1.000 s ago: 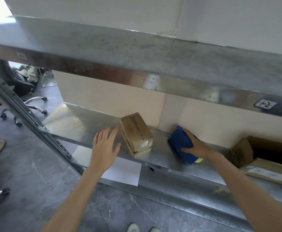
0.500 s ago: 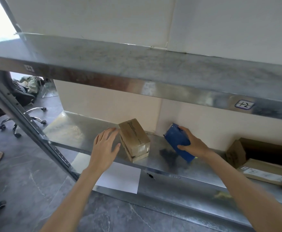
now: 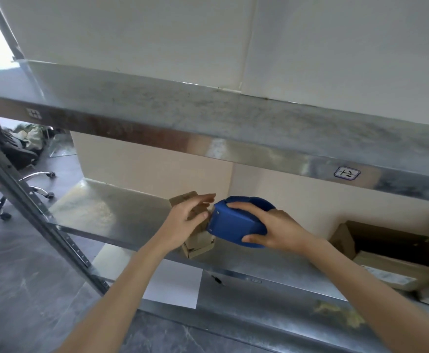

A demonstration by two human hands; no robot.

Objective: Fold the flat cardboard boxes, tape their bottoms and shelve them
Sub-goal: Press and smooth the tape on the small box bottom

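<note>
At the far left, beyond the slanted metal upright (image 3: pixel 42 225), an office chair (image 3: pixel 27 179) stood on the dark floor. The lower shelf (image 3: pixel 111 212) ran rightward from there beneath the upper shelf (image 3: pixel 208 118). A white sheet of paper (image 3: pixel 175 286) lay below the lower shelf's front edge. Near the middle of the lower shelf, close to that front edge, sat the small cardboard box (image 3: pixel 198 244). The left hand (image 3: pixel 185 222) lay across the box's top, its grip spread, with the fingers nearly straight and reaching toward the back wall. Just right of the box, the right hand (image 3: pixel 277 231) held the blue tape dispenser (image 3: pixel 233 222), its grip clasped round the body, fingers over the top and thumb underneath. The dispenser's front end met the box's right side. A handwritten label (image 3: pixel 347 173) was stuck on the upper shelf's front lip. At the lower shelf's right end stood an open cardboard carton (image 3: pixel 386 240) with a labelled flat pack (image 3: pixel 391 273) leaning in it.
</note>
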